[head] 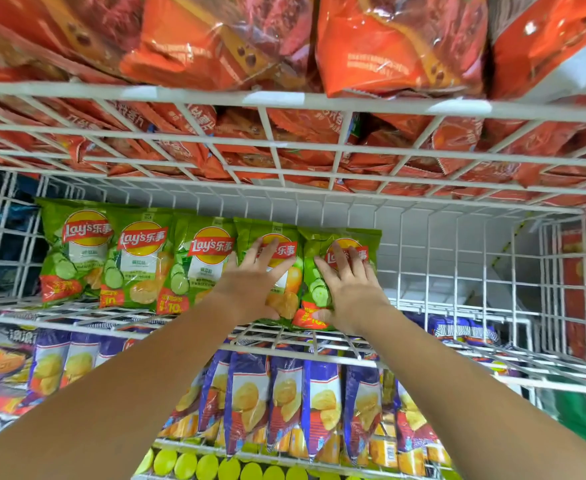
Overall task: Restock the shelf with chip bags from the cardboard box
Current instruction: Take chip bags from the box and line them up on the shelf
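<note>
Row of five green chip bags (139, 258) stands upright on the middle wire shelf (77, 315). Left hand (253, 282) presses flat, fingers straight, on the fourth bag (286, 303). Right hand (350, 289) likewise presses on the fifth bag (354, 237). The hands are near each other but apart. Purple bags (319, 403) hang below, orange bags (388, 46) above.

Bright, even indoor light; colours saturated. Soft white glare on glossy orange bags (399, 46) at top. Shadows faint. Wide-angle distortion bends wire shelf (284, 98) bars toward edges. Top and lower corners smeared, soft; central green bags (139, 258) sharper, print readable.
</note>
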